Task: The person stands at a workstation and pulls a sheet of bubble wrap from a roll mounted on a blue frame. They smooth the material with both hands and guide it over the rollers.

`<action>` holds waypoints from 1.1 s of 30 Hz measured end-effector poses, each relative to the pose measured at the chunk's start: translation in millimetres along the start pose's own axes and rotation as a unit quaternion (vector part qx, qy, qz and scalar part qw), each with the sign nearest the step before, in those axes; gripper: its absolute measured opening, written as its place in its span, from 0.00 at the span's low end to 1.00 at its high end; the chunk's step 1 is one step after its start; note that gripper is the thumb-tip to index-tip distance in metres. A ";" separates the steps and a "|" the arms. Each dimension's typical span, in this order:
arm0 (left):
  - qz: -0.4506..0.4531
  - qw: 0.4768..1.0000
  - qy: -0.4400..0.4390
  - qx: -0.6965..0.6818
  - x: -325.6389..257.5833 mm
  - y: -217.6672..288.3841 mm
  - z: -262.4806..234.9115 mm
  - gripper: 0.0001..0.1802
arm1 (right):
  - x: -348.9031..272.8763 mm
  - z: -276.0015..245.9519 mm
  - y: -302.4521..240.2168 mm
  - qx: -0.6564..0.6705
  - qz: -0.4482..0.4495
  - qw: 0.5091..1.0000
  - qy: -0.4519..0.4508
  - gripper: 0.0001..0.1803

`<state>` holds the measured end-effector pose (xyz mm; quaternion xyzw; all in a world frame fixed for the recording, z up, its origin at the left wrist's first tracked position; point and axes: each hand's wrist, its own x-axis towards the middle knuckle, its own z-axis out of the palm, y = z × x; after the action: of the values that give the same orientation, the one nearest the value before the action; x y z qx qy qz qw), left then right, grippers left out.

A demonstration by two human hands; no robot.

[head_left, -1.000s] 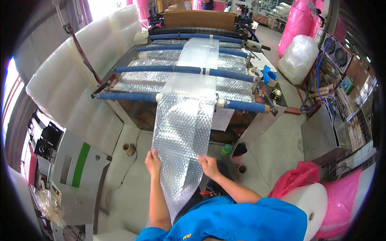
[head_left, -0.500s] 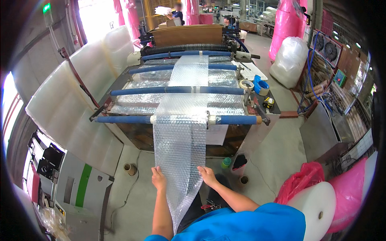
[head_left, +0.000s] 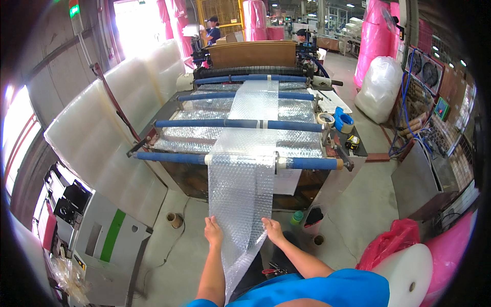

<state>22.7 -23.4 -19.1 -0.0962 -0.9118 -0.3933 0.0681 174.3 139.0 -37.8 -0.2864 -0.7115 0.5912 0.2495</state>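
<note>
A long strip of clear bubble wrap (head_left: 240, 189) comes over the blue rollers of a machine and hangs down toward me. My left hand (head_left: 213, 233) pinches its left edge, and my right hand (head_left: 273, 229) grips the right edge at about the same height. Below my hands the strip narrows and folds toward my lap. The nearest blue roller (head_left: 312, 163) carries the strip between a white collar on the left and a metal one on the right. Red-handled scissors or pliers (head_left: 271, 270) lie by my lap, partly hidden.
Tape rolls (head_left: 325, 119), a yellow-black tape measure (head_left: 352, 142) and a clipboard (head_left: 335, 101) lie on the machine's right side. Tall wrapped rolls (head_left: 107, 117) stand left, beside a grey cabinet (head_left: 110, 250). A white roll (head_left: 404, 276) sits right. Another person (head_left: 212, 31) stands far back.
The whole view has shifted, so the machine appears a little lower and farther right. Both hands keep hold of the bubble wrap edges.
</note>
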 end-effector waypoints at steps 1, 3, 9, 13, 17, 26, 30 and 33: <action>0.011 1.000 0.005 -0.011 8.9 6.8 -1.7 0.17 | 10.7 -0.7 -4.4 0.012 -0.018 1.000 -0.003 0.23; 0.027 0.999 0.008 -0.033 26.3 28.2 -4.1 0.17 | 29.4 -7.9 -26.5 0.028 -0.047 0.998 -0.010 0.23; 0.051 0.991 -0.007 -0.121 76.0 72.5 -6.2 0.21 | 85.6 -15.7 -69.1 0.033 -0.083 0.995 0.037 0.23; 0.018 0.995 -0.044 -0.092 80.9 115.3 -34.3 0.31 | 103.6 -19.5 -83.1 0.100 -0.072 0.991 0.052 0.19; -0.017 0.994 -0.084 -0.073 60.9 98.6 -52.1 0.39 | 67.9 -10.3 -96.2 0.133 -0.018 0.990 0.030 0.17; -0.003 0.998 -0.025 -0.059 -11.4 32.7 -95.8 0.29 | -38.9 -1.6 -52.3 0.027 0.068 0.990 -0.119 0.19; -0.013 0.972 -0.091 -0.218 1.9 40.9 -145.8 0.17 | -78.1 -3.3 -129.8 0.159 0.090 0.973 -0.138 0.18; 0.002 0.971 -0.104 -0.214 -0.9 57.2 -162.1 0.15 | -83.0 -0.6 -126.3 0.198 0.099 0.966 -0.131 0.17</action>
<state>44.5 -103.4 131.4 -0.1507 -0.8083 -0.5672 -0.0480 219.6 63.8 85.2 -0.2203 -0.5748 0.7743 0.1466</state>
